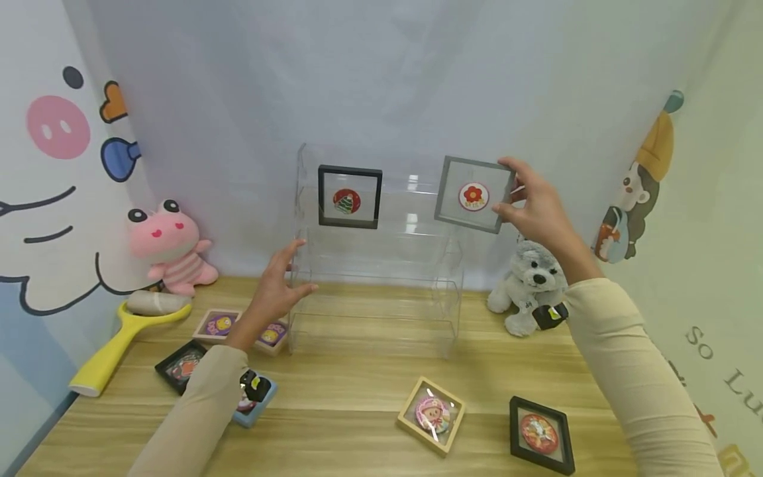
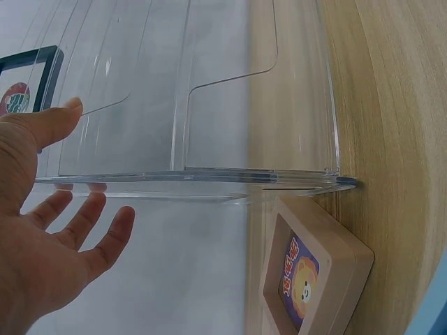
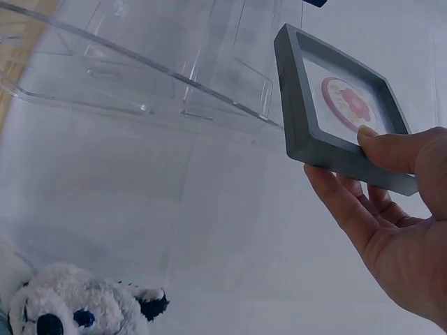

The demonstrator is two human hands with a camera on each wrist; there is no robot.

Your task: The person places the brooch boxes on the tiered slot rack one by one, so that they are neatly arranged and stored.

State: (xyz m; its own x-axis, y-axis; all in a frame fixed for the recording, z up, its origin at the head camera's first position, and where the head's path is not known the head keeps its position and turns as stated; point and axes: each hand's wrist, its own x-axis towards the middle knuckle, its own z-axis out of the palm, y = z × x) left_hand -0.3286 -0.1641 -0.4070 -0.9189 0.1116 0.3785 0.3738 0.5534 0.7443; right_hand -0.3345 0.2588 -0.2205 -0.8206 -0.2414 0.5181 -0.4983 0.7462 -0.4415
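A clear tiered acrylic rack [image 1: 375,323] stands against the back curtain. On its top tier, toward the left, a black square display frame [image 1: 349,199] with a Christmas-tree badge sits upright. My right hand [image 1: 536,209] pinches a grey display frame [image 1: 473,194] by its right edge, thumb in front and fingers behind. This frame holds a red-flower badge and is slightly tilted, overlapping the rack's upper right corner in the head view. At the rack's left side, my left hand [image 1: 277,285] has its fingers spread, thumb and fingers on opposite sides of the clear side panel [image 2: 230,176].
Left of the rack lie wood-toned frames [image 1: 218,324], a black frame [image 1: 181,366], a blue frame [image 1: 256,403] and a yellow-handled roller [image 1: 113,348]. A light wood frame [image 1: 432,415] and another black frame [image 1: 541,434] lie in front. Plush toys, a pink frog [image 1: 173,245] and grey dog [image 1: 527,285], flank the rack.
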